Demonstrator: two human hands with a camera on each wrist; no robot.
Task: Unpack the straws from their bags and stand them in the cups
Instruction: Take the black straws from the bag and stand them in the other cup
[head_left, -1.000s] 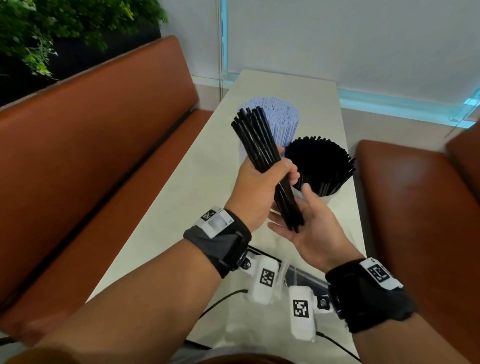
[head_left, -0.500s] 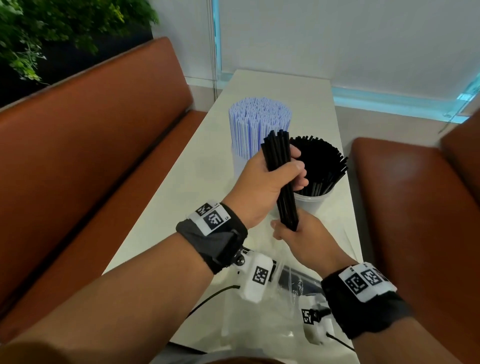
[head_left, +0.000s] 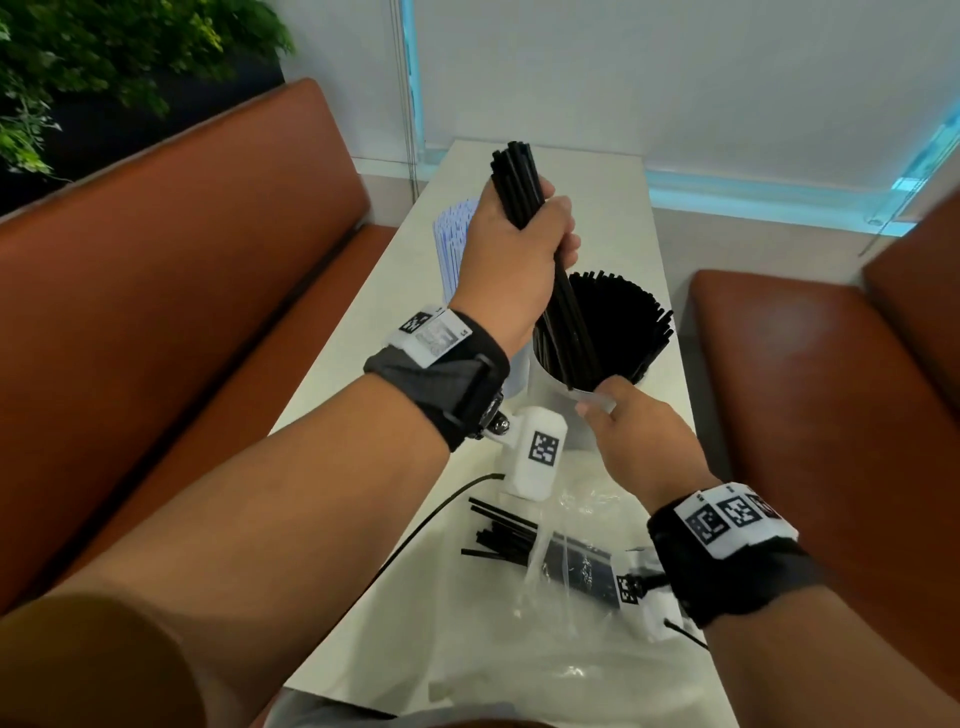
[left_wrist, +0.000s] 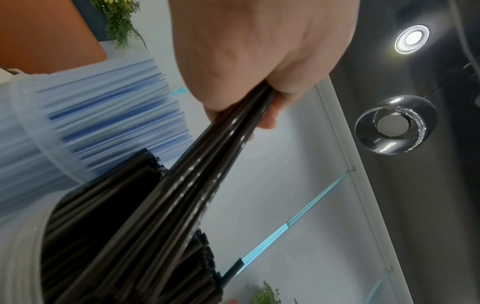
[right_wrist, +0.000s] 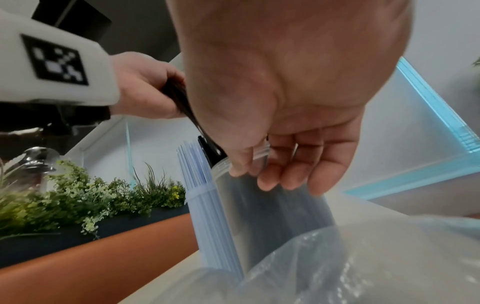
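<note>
Left hand (head_left: 511, 254) fingers clamped round a bundle of thin black plastic straws (head_left: 540, 260), tips entering the clear plastic cup (head_left: 558, 410), right hand (head_left: 631, 426) fingers pinching its rim.

The left hand (head_left: 511, 249) is raised above the right, its fingers and thumb wrapped in a closed grip round a bundle of black straws (head_left: 540, 244), back of the hand towards the head camera. The right hand (head_left: 636, 426) reaches forward lower down, fingers (right_wrist: 283, 174) loosely bent, thumb and fingertips at the rim of the clear cup (head_left: 597, 397). Both wrists wear black bands.
</note>
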